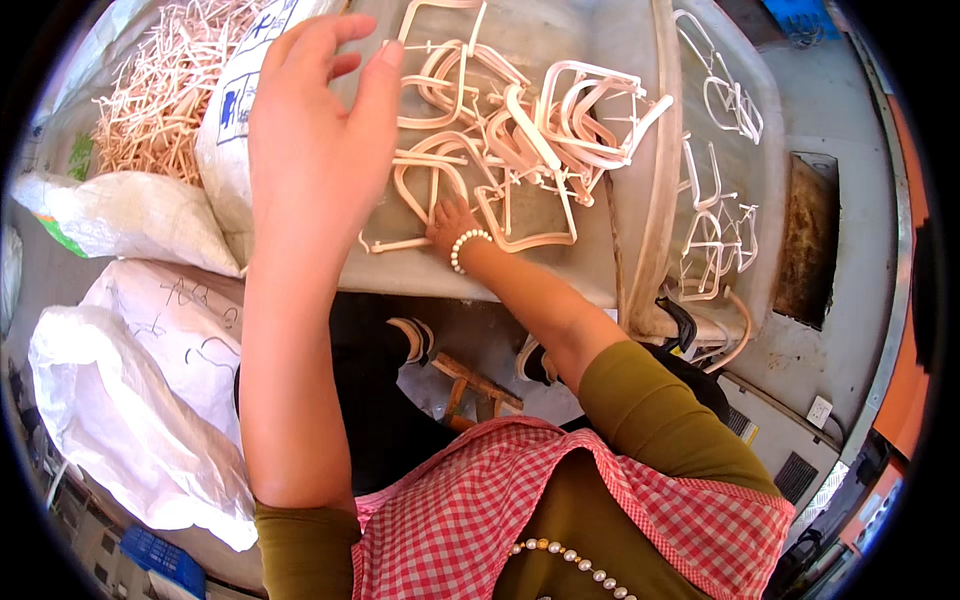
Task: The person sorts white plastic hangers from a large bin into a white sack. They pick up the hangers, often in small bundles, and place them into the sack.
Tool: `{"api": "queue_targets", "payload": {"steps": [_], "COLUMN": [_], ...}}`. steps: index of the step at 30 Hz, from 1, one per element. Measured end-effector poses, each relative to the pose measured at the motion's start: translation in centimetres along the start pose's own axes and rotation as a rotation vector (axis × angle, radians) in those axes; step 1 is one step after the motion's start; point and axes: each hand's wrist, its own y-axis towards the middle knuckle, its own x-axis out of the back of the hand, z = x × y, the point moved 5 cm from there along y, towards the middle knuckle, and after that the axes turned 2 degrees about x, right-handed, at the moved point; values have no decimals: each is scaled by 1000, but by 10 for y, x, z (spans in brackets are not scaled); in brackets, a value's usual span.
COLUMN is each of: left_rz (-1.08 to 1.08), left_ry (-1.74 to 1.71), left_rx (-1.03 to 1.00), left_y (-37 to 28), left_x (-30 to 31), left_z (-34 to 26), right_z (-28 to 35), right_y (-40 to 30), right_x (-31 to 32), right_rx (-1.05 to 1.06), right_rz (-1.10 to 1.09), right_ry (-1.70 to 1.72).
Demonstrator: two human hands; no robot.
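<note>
Over the left part of the work surface, my left hand point(322, 127) is raised close to the camera, its fingers apart and nothing seen in it. Lower down, my right hand point(450, 225), with a white bead bracelet at the wrist, rests at the near edge of a heap of pale pink moulded plastic pieces point(525, 127). Its fingertips touch or lie beside a curved piece point(409, 191); whether they grip it cannot be told. The heap lies on a whitish tray-like surface point(585, 274) with a raised rim at the right.
An open woven sack point(135, 217) at the left holds thin pink plastic sprues point(161, 97). Below it stands a white plastic sack point(127, 420). Beyond the rim, more moulded pieces point(705, 247) lie in a translucent bin point(765, 180). A wooden stool point(476, 382) stands under the surface.
</note>
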Motion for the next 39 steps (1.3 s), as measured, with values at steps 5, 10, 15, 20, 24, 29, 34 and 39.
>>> {"api": "queue_targets", "payload": {"steps": [5, 10, 15, 20, 24, 29, 34, 39], "left_rz": [192, 205, 480, 445, 298, 297, 318, 386], "left_ry": [-63, 169, 4, -766, -928, -913, -898, -792], "left_rx": [302, 201, 438, 721, 763, 748, 752, 739], "left_y": [-4, -11, -28, -29, -16, -16, -14, -18], "left_x": [-6, -15, -38, -46, -35, -34, -34, -38], "left_z": [7, 20, 23, 17, 15, 12, 24, 27], "right_z": [-9, -27, -26, -76, -181, -194, -135, -80], "right_y": [-33, -97, -134, -121, -76, -41, -57, -154], "right_x": [37, 116, 178, 185, 127, 74, 25, 62], "right_rx": [108, 47, 73, 79, -553, -675, -415, -236], "right_rz": [210, -320, -511, -744, -1020, -409, -367, -285], "right_ry": [233, 938, 1402, 1571, 1380, 949, 716, 1031]}}
